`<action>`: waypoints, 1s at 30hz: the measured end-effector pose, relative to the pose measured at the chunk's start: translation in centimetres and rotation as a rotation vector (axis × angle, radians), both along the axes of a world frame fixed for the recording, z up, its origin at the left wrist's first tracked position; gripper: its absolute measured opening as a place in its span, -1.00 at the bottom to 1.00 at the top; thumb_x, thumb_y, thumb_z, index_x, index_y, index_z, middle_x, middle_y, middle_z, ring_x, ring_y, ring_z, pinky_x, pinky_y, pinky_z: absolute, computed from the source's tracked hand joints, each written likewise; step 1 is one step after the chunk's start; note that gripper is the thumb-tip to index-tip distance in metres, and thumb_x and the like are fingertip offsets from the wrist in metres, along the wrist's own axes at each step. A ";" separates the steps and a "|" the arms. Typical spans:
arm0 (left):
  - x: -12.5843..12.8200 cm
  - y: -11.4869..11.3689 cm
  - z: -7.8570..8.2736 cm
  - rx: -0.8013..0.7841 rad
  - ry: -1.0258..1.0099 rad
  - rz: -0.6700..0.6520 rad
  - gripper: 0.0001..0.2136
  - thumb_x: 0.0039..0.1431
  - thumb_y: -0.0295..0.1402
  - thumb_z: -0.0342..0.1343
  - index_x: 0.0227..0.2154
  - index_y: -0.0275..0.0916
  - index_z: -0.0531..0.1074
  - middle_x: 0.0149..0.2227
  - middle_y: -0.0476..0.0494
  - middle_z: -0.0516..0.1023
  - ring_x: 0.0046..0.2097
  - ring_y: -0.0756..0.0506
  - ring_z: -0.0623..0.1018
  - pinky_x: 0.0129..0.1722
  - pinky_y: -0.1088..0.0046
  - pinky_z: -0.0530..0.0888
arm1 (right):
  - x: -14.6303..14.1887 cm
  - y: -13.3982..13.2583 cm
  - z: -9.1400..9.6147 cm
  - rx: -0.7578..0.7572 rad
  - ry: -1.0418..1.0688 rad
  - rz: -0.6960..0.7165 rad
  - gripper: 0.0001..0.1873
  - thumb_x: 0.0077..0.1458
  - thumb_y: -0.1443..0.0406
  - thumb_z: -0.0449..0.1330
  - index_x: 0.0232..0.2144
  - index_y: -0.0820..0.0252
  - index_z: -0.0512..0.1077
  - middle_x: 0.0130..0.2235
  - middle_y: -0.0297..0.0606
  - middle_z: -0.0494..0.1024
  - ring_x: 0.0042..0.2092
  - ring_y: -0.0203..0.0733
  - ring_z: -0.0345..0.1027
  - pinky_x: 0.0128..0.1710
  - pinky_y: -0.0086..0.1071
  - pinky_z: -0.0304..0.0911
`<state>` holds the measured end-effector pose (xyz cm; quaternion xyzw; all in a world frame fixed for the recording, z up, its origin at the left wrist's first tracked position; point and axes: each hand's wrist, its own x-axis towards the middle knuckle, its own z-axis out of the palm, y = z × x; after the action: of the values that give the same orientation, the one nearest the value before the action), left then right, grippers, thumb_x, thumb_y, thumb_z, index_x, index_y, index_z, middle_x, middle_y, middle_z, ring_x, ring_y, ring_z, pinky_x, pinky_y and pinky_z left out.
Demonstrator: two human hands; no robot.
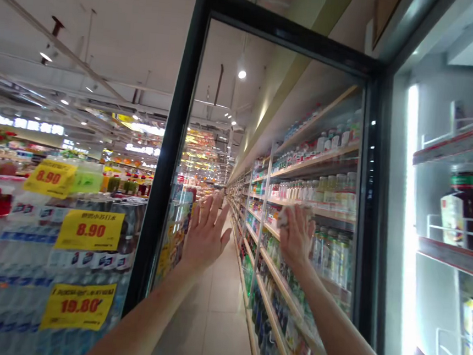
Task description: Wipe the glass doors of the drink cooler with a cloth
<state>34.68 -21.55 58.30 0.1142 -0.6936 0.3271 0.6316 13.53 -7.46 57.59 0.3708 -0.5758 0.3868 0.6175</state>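
Note:
A glass door [282, 35] with a dark frame stands swung open in front of me, and shelves and an aisle show through its pane. My left hand [205, 233] is raised at the left half of the pane, palm toward the glass, fingers spread, holding nothing. At the right half, my right hand [297, 235] presses a pale crumpled cloth [287, 215] against the glass. The cloth is partly hidden behind the fingers. Whether the left palm touches the glass I cannot tell.
To the right is the lit fridge interior, its wire-edged shelves [457, 257] holding a dark juice bottle [472, 203] and other drinks. Stacked packs of bottled water [16, 280] with yellow price signs [90, 231] stand left of the door. Tiled floor [206, 329] runs below.

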 end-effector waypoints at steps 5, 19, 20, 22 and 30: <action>0.7 -0.2 -2.4 0.016 0.006 0.021 -0.47 0.21 -0.23 -0.06 0.22 -0.26 0.07 0.26 -0.25 0.11 0.32 -0.19 -0.01 0.27 0.13 -0.06 | -0.1 0.0 0.5 -0.210 -0.154 -0.013 -0.44 0.20 0.24 -0.14 0.24 0.21 0.07 0.24 0.07 0.16 0.28 0.12 -0.05 0.15 0.18 -0.08; 0.5 -0.7 -2.2 0.012 0.001 0.015 -0.44 0.21 -0.23 -0.05 0.24 -0.24 0.01 0.26 -0.25 0.12 0.32 -0.18 0.00 0.27 0.13 -0.04 | -0.7 0.6 -2.7 -0.250 -0.174 -0.029 -0.44 0.19 0.27 -0.13 0.22 0.30 0.08 0.21 0.19 0.18 0.26 0.22 -0.03 0.11 0.22 -0.03; 0.5 -0.7 -2.2 0.009 0.001 0.014 -0.44 0.21 -0.24 -0.05 0.24 -0.25 0.01 0.26 -0.26 0.13 0.32 -0.19 0.01 0.26 0.13 -0.03 | 0.4 -0.1 -3.8 -0.167 -0.086 -0.015 -0.45 0.18 0.28 -0.11 0.22 0.25 0.09 0.21 0.12 0.20 0.27 0.16 -0.03 0.15 0.18 -0.05; 0.5 -0.9 -2.1 0.002 0.001 0.011 -0.44 0.20 -0.26 -0.04 0.24 -0.25 0.01 0.26 -0.27 0.12 0.32 -0.19 0.01 0.26 0.12 -0.01 | 2.7 -1.6 -5.8 0.071 0.130 0.032 -0.45 0.14 0.31 -0.06 0.20 0.14 0.13 0.20 -0.04 0.25 0.28 0.04 -0.02 0.22 0.08 -0.11; 0.3 -1.2 -2.2 0.028 -0.022 -0.006 -0.44 0.21 -0.25 -0.04 0.24 -0.24 0.00 0.27 -0.29 0.09 0.32 -0.20 0.00 0.26 0.12 -0.02 | -1.4 0.5 -3.8 -0.202 -0.180 -0.010 -0.42 0.19 0.26 -0.13 0.25 0.24 0.03 0.24 0.09 0.15 0.29 0.13 -0.07 0.16 0.25 -0.15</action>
<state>34.94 -22.72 56.13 0.1173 -0.7054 0.3166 0.6232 12.14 -6.94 53.75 0.2676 -0.5887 0.4715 0.5996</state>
